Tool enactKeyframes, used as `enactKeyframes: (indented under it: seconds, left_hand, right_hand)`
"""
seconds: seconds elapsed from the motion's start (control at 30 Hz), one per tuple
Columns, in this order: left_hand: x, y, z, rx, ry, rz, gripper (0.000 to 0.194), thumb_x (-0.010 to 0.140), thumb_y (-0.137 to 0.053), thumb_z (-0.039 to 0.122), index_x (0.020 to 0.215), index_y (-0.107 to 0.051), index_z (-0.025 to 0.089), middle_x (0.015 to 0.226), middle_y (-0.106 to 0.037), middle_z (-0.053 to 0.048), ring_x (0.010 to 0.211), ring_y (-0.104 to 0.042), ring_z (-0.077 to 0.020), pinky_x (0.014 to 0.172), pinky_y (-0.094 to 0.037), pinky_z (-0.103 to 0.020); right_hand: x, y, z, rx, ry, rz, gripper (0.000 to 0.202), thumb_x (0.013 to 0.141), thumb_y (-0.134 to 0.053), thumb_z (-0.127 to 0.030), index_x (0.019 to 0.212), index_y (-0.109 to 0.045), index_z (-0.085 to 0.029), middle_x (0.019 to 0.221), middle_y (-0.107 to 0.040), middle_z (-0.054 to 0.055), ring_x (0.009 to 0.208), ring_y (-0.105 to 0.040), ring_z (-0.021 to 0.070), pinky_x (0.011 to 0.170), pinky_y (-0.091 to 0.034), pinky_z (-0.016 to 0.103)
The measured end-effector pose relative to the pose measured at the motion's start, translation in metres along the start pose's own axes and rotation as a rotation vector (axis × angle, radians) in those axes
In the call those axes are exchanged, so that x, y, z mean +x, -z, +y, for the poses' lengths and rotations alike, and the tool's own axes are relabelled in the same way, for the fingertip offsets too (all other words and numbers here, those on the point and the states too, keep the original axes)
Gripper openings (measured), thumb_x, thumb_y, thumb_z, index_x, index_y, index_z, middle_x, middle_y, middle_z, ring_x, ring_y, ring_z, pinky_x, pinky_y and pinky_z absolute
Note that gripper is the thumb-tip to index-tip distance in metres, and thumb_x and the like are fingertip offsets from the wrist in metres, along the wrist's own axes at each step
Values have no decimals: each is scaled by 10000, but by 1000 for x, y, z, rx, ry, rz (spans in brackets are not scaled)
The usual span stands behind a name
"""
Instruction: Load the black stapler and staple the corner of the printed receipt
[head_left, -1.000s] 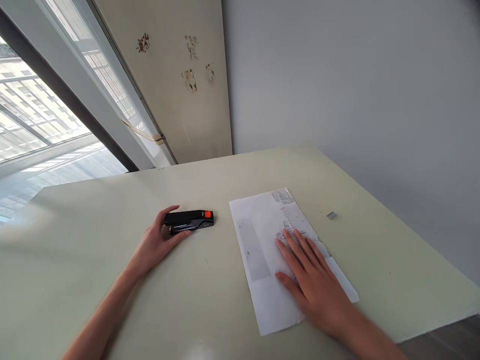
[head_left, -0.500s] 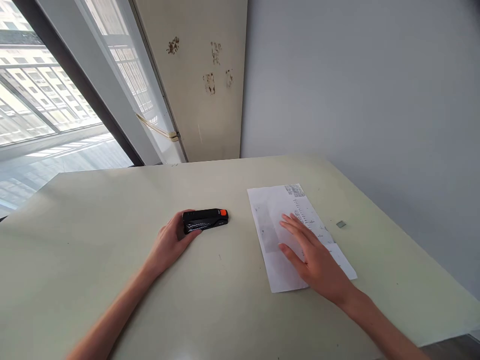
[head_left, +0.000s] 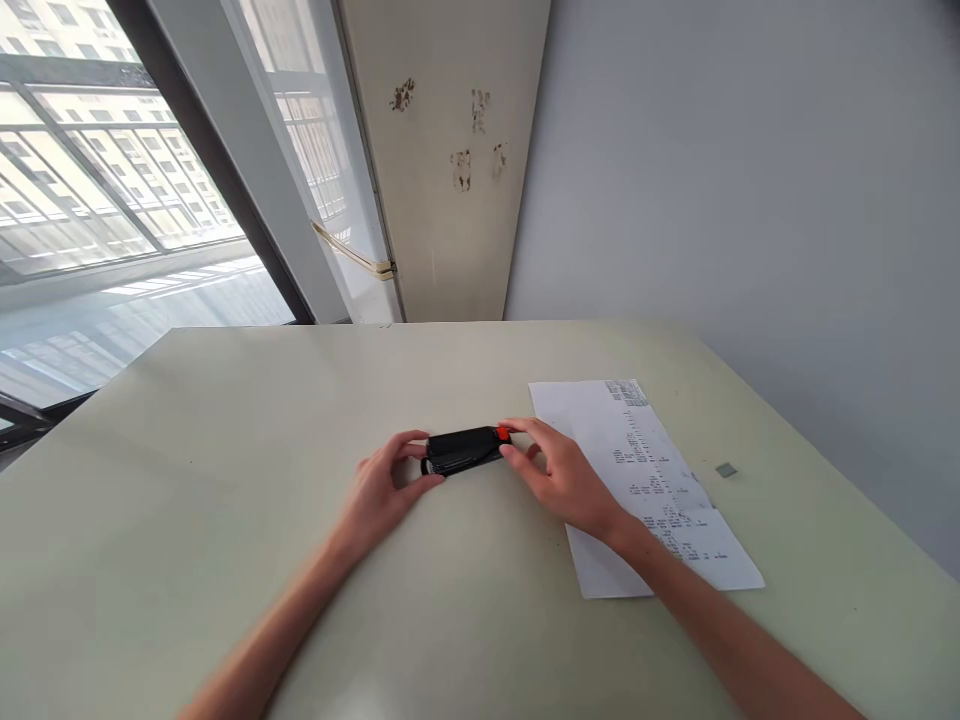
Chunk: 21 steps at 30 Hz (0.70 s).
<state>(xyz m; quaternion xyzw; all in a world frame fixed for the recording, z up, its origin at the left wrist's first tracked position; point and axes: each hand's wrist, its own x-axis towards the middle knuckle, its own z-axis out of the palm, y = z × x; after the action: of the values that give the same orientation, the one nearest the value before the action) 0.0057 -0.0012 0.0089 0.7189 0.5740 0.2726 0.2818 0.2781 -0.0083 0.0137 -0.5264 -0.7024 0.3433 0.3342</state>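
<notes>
A black stapler [head_left: 463, 449] with an orange-red tip lies near the middle of the table, between my two hands. My left hand [head_left: 391, 478] grips its left end, thumb along the near side and fingers along the far side. At the orange-red end, my right hand [head_left: 556, 468] has its thumb and fingertips on either side of the tip. Under my right wrist and forearm lies a white sheet of paper [head_left: 675, 480] with printed text; the arm hides part of it.
The pale table [head_left: 262, 520] reaches to a grey wall [head_left: 735, 180] on the right and a beige panel [head_left: 450, 240] behind. A small grey piece [head_left: 726, 469] lies right of the paper. Windows [head_left: 112, 180] stand at the far left.
My right hand has left its place over the paper and moved left to the stapler's orange-red end. My left hand stays on the other end. The whole view has shifted somewhat.
</notes>
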Motion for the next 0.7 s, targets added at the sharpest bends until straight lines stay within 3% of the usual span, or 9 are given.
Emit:
enactKeyframes:
  seconds: [0.13,0.33,0.7]
  left_hand:
    - [-4,-12,2,-27,-89,-68,423,891,-733,440,1266,-587,309,1146,-788,-2,1168,-690,-265,1073,-475,-420]
    - [-5,-14,1,2,-146,-94,421,886,-757,429,1262,-621,299,1132,-752,-14,1122,-692,-252,1004,-519,-391]
    - [-4,-13,1,-17,-199,-149,339,895,-739,404,1189,-638,268,1128,-715,-43,1075,-670,-252,994,-512,-403]
  right_hand:
    - [-8,-4,10,119,-100,34,421,1051,-455,-554,1269,-675,-268,1317,-716,76,942,-711,222,798,-587,374]
    - [-15,-13,14,204,-78,127,372,1086,-380,-492,1208,-638,-253,1213,-740,72,1048,-686,222,976,-546,398]
    - [-20,-15,17,179,-85,155,325,1079,-415,-484,1218,-616,-269,1195,-731,77,998,-690,229,969,-565,435]
